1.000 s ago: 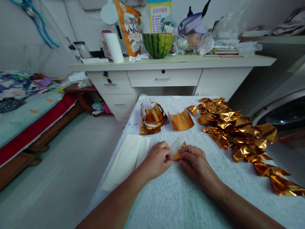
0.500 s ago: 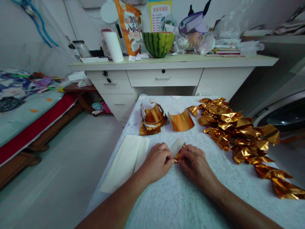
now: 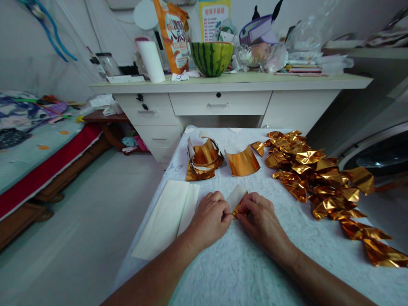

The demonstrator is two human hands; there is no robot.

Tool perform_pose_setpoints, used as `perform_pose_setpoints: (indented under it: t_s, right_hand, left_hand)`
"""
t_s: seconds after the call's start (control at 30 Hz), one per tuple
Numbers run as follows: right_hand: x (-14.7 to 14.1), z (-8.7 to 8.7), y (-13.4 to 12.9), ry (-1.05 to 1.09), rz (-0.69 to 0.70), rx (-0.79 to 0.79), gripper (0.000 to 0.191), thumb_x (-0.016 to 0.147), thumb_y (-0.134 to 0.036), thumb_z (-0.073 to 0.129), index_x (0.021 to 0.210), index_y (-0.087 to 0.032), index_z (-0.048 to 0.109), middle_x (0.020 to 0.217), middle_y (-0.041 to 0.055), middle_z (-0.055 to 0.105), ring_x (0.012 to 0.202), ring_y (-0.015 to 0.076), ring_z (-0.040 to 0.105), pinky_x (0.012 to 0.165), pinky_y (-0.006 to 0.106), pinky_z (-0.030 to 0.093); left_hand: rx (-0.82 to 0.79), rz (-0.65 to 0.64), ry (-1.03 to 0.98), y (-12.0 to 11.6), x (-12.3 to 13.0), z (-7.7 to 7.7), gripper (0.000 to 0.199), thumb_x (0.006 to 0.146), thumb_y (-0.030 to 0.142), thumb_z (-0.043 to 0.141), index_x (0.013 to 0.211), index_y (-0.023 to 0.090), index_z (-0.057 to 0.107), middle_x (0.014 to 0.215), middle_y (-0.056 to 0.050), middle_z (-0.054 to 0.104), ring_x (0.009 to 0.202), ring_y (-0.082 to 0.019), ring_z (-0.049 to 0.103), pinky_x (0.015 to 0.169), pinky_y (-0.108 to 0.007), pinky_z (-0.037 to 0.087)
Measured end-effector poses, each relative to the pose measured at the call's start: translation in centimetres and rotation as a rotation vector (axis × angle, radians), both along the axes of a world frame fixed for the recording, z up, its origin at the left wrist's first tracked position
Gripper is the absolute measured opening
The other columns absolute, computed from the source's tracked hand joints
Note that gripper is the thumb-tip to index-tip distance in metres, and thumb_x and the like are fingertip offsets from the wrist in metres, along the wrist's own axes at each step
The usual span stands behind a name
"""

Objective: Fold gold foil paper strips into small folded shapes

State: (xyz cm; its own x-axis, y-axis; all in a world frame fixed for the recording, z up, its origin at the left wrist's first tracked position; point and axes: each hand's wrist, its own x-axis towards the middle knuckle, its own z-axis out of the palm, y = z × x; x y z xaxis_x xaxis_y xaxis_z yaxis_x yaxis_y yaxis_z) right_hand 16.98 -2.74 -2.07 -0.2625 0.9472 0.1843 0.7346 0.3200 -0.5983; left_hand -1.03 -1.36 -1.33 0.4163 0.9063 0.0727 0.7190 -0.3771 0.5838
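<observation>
Between my hands is a small sheet of gold foil paper (image 3: 236, 197), its pale back facing up and one edge folded over to show gold. My left hand (image 3: 213, 214) pinches its near left end between thumb and fingers. Opposite, my right hand (image 3: 259, 216) has its fingers closed on the right part of the fold. Some of the paper is hidden under the fingers. Just left of my left hand lie folded white paper sheets (image 3: 165, 216). Beyond my hands are a curved gold sheet (image 3: 244, 162) and a curled stack of gold sheets (image 3: 205, 157).
Many folded gold foil pieces (image 3: 306, 163) are heaped along the right of the cloth-covered table (image 3: 216, 272). A white desk (image 3: 219, 103) stands behind, bearing a cut watermelon (image 3: 212, 58) and an orange snack bag (image 3: 174, 38). A washing machine (image 3: 379, 144) is at right, a bed (image 3: 41, 148) at left.
Both hands stay at nearly the same spot. The fingers shift slightly along the fold of the gold foil paper.
</observation>
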Motion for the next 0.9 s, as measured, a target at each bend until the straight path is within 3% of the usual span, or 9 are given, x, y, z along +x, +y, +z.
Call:
perform_pose_setpoints:
  t_s: [0.47,0.9]
  right_hand:
    - [0.11,-0.16,-0.1,-0.04,0.029,0.018,0.008,0.082,-0.015,0.058,0.076,-0.02,0.059,0.087,0.0054,0.057,0.084,0.0218,0.054,0.079,0.039,0.04]
    - [0.02,-0.43,-0.07,-0.054,0.008,0.013,0.008,0.081,-0.014,0.058,0.075,-0.019,0.059,0.086,0.0043,0.056,0.084,0.0208,0.053,0.079,0.039,0.038]
  left_hand:
    - [-0.066,-0.036,-0.065,0.12,-0.53,0.08,0.009,0.075,0.017,0.067,0.07,0.019,0.06,0.087,-0.001,0.055,0.09,-0.017,0.053,0.081,-0.03,0.041]
    - [-0.012,-0.024,0.014,-0.25,-0.1,0.35,0.011,0.079,0.012,0.056,0.073,0.019,0.059,0.085,-0.002,0.054,0.088,-0.018,0.051,0.081,-0.031,0.041]
